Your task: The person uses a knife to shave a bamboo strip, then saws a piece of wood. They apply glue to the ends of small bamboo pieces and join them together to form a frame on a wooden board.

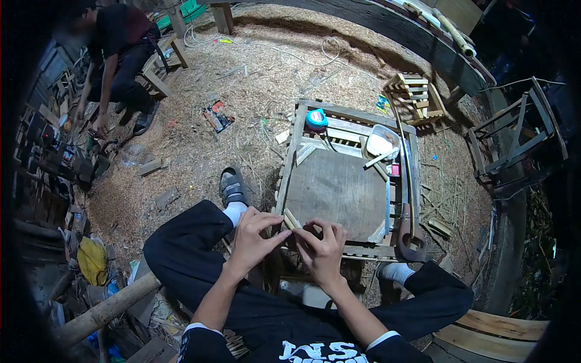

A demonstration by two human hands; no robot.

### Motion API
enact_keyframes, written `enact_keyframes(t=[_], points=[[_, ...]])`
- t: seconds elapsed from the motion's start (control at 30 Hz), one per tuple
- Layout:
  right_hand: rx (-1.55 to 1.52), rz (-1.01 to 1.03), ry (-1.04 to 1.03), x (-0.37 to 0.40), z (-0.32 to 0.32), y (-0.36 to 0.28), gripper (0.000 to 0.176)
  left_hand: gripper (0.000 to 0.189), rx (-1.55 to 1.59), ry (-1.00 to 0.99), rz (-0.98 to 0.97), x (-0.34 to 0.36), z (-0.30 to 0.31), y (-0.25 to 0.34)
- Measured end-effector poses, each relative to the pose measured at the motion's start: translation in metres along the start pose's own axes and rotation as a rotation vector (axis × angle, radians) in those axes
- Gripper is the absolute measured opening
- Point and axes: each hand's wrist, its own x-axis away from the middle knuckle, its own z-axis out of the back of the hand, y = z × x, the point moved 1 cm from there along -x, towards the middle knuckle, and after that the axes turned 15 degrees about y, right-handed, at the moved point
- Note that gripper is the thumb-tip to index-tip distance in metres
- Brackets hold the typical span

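My left hand (pixel 257 237) is at the near left corner of a slatted wooden frame (pixel 284 175), thumb and fingers closing on a short, pale wooden strip (pixel 292 219). From the other side, my right hand (pixel 324 249) pinches at the strip's lower end; the exact contact is partly hidden by the fingers. Set in the frame lies a flat dark wooden board (pixel 333 190). Small pale wood pieces cross its other corners, one of them at the far left (pixel 305 154).
On the frame are a blue tape measure (pixel 316 120), a white plastic tub (pixel 382 142) and a handsaw (pixel 411 239). Slatted wooden crate (pixel 417 97) and stool frame (pixel 514 133) stand right. Another person (pixel 121 54) crouches at upper left. Shavings cover the ground.
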Motion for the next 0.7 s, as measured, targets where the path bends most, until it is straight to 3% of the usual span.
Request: enact_keyframes(t=[0.2,0.7], points=[[-0.030,-0.013,-0.018,0.0034,-0.0028,0.0049,0.039,0.036,0.040,-0.006,0.044,0.0005,-0.0013,-0.0015],[-0.024,-0.017,-0.007,0.0033,-0.0034,0.0037,0.034,0.036,0.058,-0.002,0.086,0.0003,-0.0007,0.0024]])
